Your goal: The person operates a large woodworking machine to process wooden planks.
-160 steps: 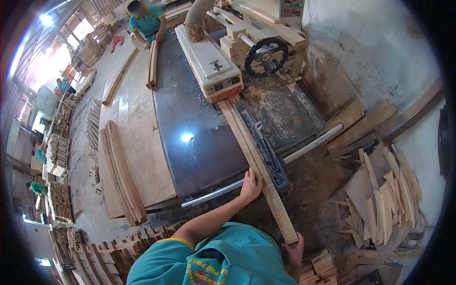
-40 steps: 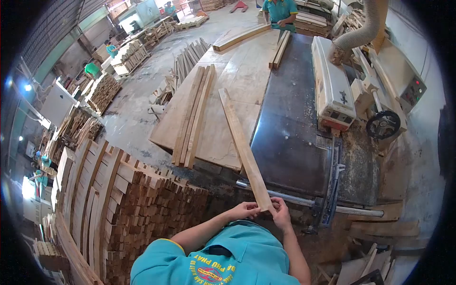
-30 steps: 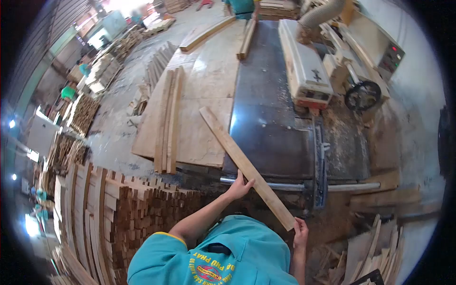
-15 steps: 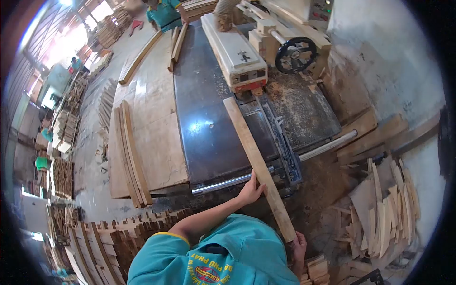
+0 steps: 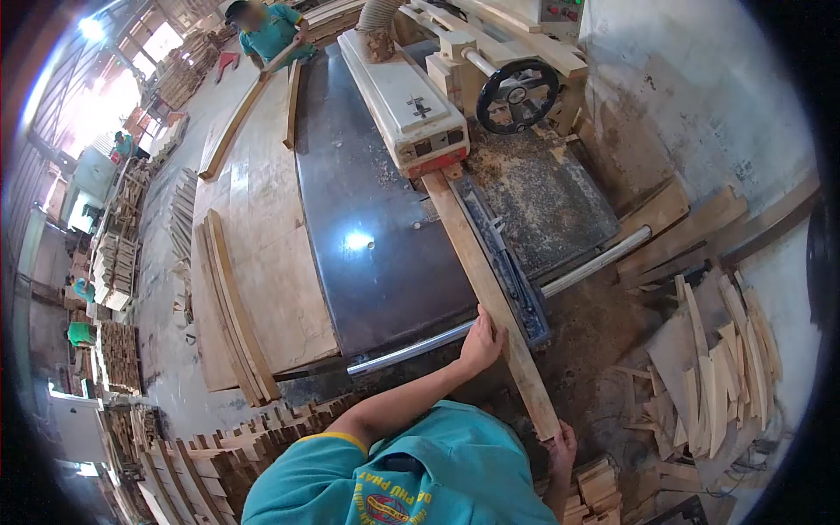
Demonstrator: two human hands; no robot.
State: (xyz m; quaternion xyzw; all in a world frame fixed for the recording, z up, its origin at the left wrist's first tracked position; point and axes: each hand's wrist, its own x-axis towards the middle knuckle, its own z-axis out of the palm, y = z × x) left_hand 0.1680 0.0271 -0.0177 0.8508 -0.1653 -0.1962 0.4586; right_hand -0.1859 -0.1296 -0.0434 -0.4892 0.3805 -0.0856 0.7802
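Observation:
A long wooden board [image 5: 490,282] lies at a slant over the dark machine table [image 5: 385,289]. Its far end meets the front of the white machine housing [image 5: 407,109], beside the metal guide rail [image 5: 499,249]. My left hand [image 5: 483,343] grips the board's left edge near the table's front. At the near end of the board, my right hand [image 5: 562,444] is closed around the corner.
Two curved boards [image 5: 229,302] lie on the wooden side table [image 5: 262,254]. Across it, a co-worker [image 5: 271,35] holds another board. A black handwheel [image 5: 516,94] is at the back right. Offcuts [image 5: 722,376] are piled at the right, stacked wood [image 5: 210,472] at the lower left.
The board has moved forward and now lies along the guide rail, its far end at the machine housing. My hands stay on it. The co-worker has come further into view, holding a board.

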